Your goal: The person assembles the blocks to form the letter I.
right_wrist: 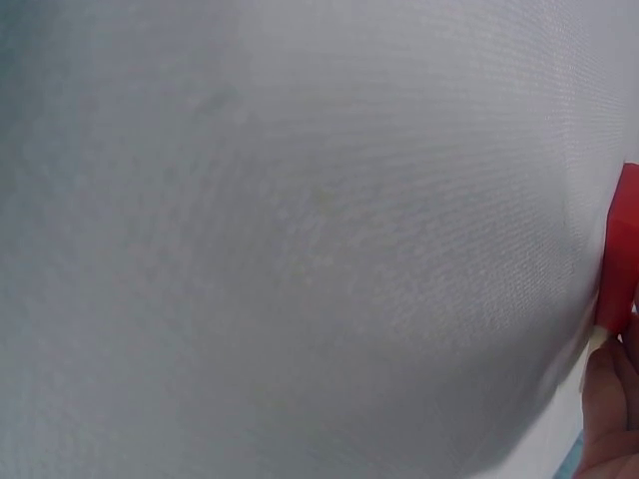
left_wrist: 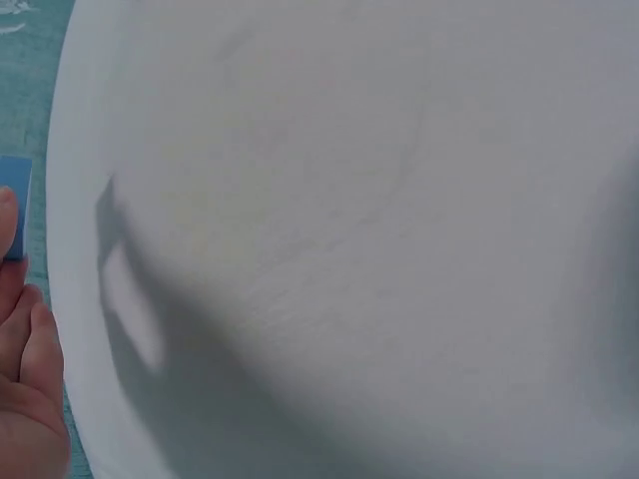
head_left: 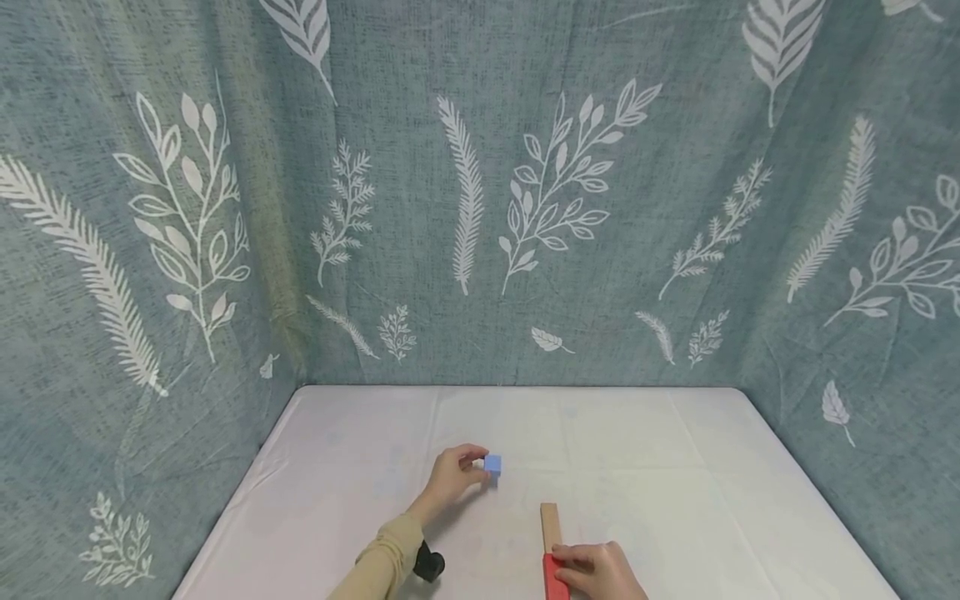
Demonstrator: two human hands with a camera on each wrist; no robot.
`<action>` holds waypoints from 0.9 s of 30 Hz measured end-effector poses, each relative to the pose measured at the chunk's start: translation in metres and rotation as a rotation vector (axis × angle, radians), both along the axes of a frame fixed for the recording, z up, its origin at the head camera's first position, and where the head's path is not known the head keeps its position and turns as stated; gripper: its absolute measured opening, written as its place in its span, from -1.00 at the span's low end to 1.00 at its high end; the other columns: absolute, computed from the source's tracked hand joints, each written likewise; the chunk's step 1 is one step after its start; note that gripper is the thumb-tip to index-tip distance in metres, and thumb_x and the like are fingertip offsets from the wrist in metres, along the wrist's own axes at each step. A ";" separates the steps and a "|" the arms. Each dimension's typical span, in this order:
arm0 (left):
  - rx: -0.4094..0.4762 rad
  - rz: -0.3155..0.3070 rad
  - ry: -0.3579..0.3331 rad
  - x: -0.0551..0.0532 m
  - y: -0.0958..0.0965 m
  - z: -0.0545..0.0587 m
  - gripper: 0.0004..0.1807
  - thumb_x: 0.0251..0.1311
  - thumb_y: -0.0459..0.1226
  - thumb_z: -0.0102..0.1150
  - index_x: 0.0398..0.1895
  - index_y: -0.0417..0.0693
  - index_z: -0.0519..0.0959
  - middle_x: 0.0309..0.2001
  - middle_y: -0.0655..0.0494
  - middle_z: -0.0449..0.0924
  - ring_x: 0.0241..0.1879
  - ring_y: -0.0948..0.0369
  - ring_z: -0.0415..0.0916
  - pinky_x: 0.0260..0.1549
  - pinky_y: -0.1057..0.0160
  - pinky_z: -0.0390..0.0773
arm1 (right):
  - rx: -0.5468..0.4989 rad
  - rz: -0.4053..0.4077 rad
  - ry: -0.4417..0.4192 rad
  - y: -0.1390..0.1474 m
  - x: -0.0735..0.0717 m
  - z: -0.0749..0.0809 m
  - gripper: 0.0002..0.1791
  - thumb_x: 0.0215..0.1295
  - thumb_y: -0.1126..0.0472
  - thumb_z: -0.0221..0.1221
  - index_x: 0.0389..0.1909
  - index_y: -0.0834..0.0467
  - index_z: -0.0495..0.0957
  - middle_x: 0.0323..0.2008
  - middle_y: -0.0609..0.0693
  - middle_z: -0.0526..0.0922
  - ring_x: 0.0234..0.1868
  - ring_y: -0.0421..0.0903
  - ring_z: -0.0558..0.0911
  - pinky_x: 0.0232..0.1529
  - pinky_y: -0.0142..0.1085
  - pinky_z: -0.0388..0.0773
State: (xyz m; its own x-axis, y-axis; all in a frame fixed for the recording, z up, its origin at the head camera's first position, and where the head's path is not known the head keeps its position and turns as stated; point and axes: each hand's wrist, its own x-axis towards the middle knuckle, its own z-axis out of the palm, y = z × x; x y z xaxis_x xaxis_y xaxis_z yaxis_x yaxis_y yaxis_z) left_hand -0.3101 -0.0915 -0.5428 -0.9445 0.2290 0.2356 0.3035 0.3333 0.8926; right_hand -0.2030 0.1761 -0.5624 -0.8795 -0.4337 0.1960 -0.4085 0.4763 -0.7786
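A small blue block is pinched between the thumb and fingers of my left hand. In the left wrist view the same block shows at the left edge, partly cut off. My right hand holds a red block at the table's front, its fingertips near the block's far end. A flat wooden strip runs straight on from that end, away from me. At the right edge of the right wrist view, the red block lies close to the white cloth, with fingers at one end.
White cloth covers the table. A blue-green curtain with white leaf patterns hangs behind and on both sides. A black device sits at my left wrist, beside the beige sleeve.
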 end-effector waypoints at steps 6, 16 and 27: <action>0.005 0.019 -0.006 -0.005 -0.002 0.012 -0.69 -0.01 -0.47 0.32 -0.14 -0.40 0.58 -0.09 -0.30 0.62 0.05 -0.17 0.54 0.13 -0.01 0.54 | -0.014 0.022 0.079 0.002 -0.001 -0.003 -0.73 0.11 0.19 0.32 -0.23 0.29 0.70 -0.22 0.23 0.72 -0.20 -0.18 0.72 -0.30 -0.46 0.71; -0.032 0.023 0.018 -0.011 0.006 0.031 -0.66 0.03 -0.39 0.34 -0.10 -0.35 0.58 -0.07 -0.24 0.63 0.04 -0.12 0.55 0.12 0.08 0.57 | -0.001 0.003 0.028 0.001 -0.003 -0.002 -0.72 0.09 0.18 0.34 -0.23 0.27 0.71 -0.21 0.21 0.72 -0.19 -0.19 0.73 -0.27 -0.47 0.71; 0.010 -0.024 0.018 -0.010 0.028 0.056 -0.65 0.07 -0.39 0.31 -0.05 -0.33 0.57 -0.03 -0.23 0.62 0.09 -0.09 0.53 0.16 0.13 0.55 | 0.014 -0.002 0.049 -0.001 -0.001 -0.001 -0.73 0.08 0.18 0.34 -0.25 0.28 0.71 -0.22 0.20 0.73 -0.19 -0.18 0.72 -0.26 -0.47 0.70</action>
